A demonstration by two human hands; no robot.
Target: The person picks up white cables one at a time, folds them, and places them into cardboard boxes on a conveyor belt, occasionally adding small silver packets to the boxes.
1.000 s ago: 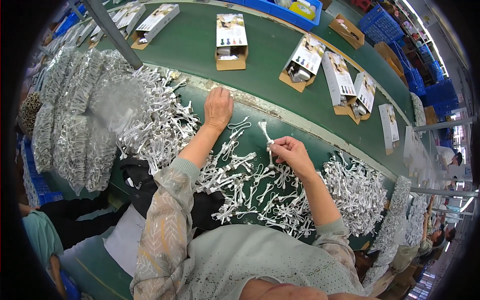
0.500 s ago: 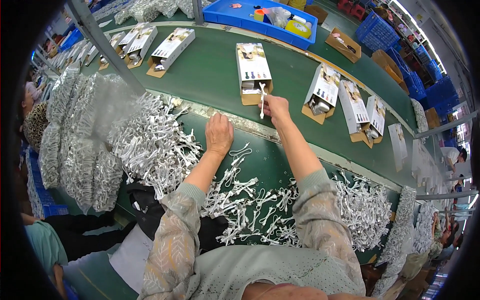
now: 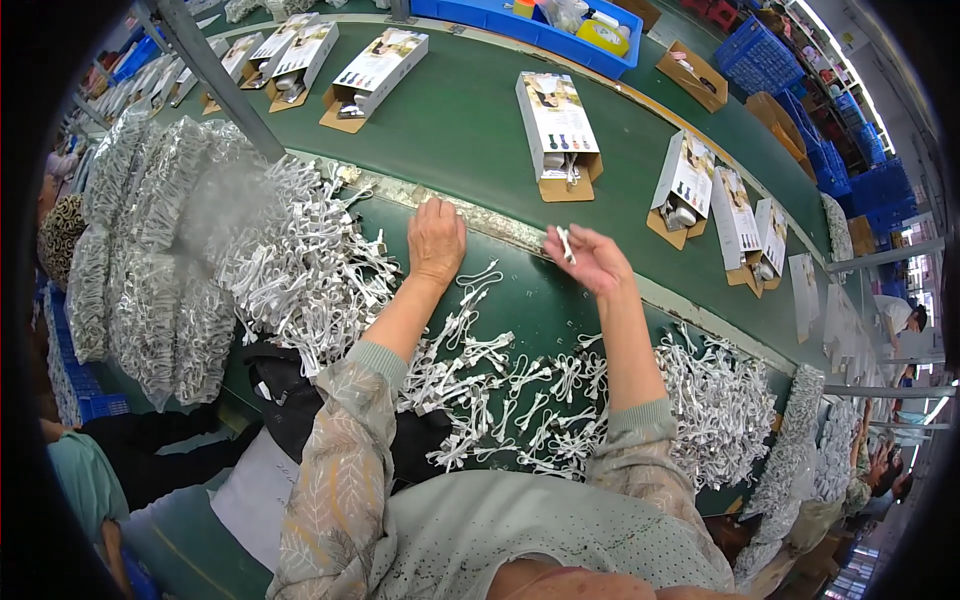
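My right hand (image 3: 592, 262) is raised palm up at the near edge of the conveyor, its fingers closed on a small bundled white cable (image 3: 566, 246). My left hand (image 3: 437, 240) lies on the metal rail (image 3: 500, 229), knuckles up, holding nothing that I can see. On the green belt beyond stands an open white printed box (image 3: 560, 112), its cardboard flap folded out toward me. White cable shows inside its mouth. Below my hands, loose bundled white cables (image 3: 490, 360) are spread on the green worktop (image 3: 530, 300).
A large cable heap (image 3: 300, 270) rises at left beside clear bags of cables (image 3: 150, 270); another heap (image 3: 715, 420) lies at right. Open boxes (image 3: 375, 70) line the belt (image 3: 460, 120). A metal post (image 3: 215, 80) stands at left. Beyond is a blue tray (image 3: 480, 30).
My right hand has drawn back from the box toward me, and a white cable now shows in the box's mouth. The boxes have shifted rightward on the belt. My left hand stays put.
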